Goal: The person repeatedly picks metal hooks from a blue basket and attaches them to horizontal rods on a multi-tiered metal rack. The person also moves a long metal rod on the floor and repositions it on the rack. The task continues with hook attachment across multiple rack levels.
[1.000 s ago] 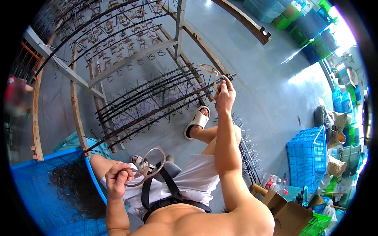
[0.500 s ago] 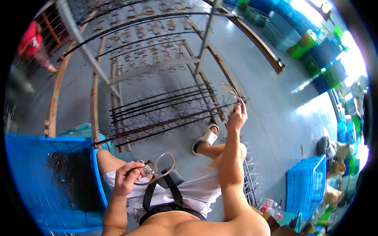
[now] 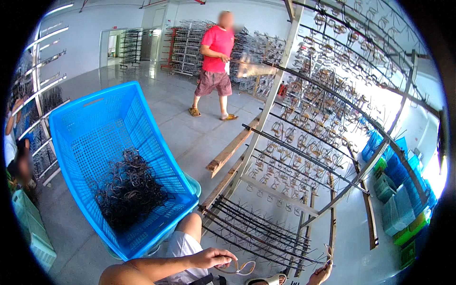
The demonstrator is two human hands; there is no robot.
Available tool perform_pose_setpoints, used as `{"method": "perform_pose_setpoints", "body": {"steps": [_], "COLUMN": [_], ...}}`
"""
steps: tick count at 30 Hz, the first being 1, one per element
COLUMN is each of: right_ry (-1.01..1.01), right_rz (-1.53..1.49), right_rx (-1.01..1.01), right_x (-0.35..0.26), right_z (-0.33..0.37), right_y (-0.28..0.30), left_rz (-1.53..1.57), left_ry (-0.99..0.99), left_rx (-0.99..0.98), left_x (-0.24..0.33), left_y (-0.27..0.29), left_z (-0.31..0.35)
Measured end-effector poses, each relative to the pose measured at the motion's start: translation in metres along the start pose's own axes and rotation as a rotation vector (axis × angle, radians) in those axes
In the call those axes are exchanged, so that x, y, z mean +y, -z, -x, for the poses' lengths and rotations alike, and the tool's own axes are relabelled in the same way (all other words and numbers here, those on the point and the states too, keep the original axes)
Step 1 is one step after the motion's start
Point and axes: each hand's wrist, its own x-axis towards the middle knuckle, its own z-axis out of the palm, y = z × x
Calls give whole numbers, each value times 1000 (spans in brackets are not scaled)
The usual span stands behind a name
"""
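Observation:
My left hand [image 3: 212,258] is closed on a thin, light-coloured eyeglass frame [image 3: 244,269], whose rim sticks out to the right. Low at the right, my right hand [image 3: 321,274] has its fingers closed round a thin, tan, curved piece [image 3: 328,255], too small to name. That hand is beside the right end of a low dark rod on the metal rack [image 3: 280,216]. Several dark rods [image 3: 256,219] with thin wire prongs lie across the rack's lower part. Above them, rows of eyeglass frames [image 3: 285,164] hang from other rods.
A large blue basket [image 3: 156,142] stands by my left leg, holding a tangle of dark thin pieces [image 3: 130,192]. A person in a red shirt [image 3: 218,47] is beyond the rack. Wooden rails [image 3: 232,145] jut from the rack. Crates [image 3: 396,202] stand at right; another person [image 3: 16,156] is far left.
My view has swung left and up, bringing the basket and the person in red nearer the middle. Both hands now appear lower in the picture, still closed on their pieces.

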Motion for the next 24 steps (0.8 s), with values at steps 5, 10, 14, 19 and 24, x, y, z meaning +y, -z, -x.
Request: {"method": "perform_pose_setpoints", "body": {"steps": [5, 10, 14, 19, 24], "right_ry": [-130, 67, 230, 224, 222], "right_rz": [-163, -81, -62, -23, -15], "right_rx": [13, 47, 2, 23, 40], "right_x": [22, 33, 34, 30, 36], "right_z": [-42, -69, -71, -59, -50], "right_y": [34, 28, 29, 12, 2], "left_rz": [40, 22, -60, -38, -95], "left_ry": [-37, 27, 95, 89, 141], "left_rx": [16, 47, 48, 45, 14], "left_x": [-8, -14, -12, -20, -6], "left_y": [4, 9, 8, 4, -11], "left_z": [19, 26, 22, 2, -26]}}
